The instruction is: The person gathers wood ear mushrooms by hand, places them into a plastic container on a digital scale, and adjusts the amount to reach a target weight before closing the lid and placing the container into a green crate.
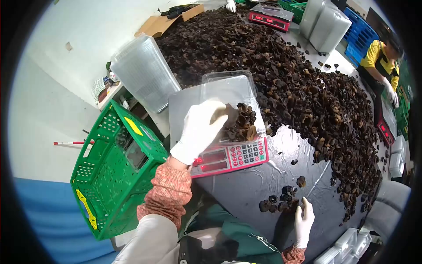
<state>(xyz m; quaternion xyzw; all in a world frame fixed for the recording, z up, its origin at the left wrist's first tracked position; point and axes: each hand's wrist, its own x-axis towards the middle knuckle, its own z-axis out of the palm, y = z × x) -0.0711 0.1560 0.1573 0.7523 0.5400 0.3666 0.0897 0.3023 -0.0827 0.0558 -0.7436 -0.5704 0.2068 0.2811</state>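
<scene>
My left hand [201,128], in a white glove, hovers over the clear plastic box [259,124] on the scale [228,163]. Its fingers are curled around brown, slightly blurred wood ear mushrooms [229,118]. More wood ear mushrooms [247,121] lie in the box under and beside the fingertips. The hinged lid [228,79] stands open at the back. Low on the right, my right hand [304,223], also gloved, has its thumb and fingers apart. It is beside a small cluster of mushrooms [281,200] on the dark table [246,189].
A large heap of wood ear mushrooms [303,97] covers much of the table. Stacked clear boxes [143,72] stand behind the scale on the left, above a green crate [116,176]. A co-worker [381,66] stands at the far right near another scale [385,132].
</scene>
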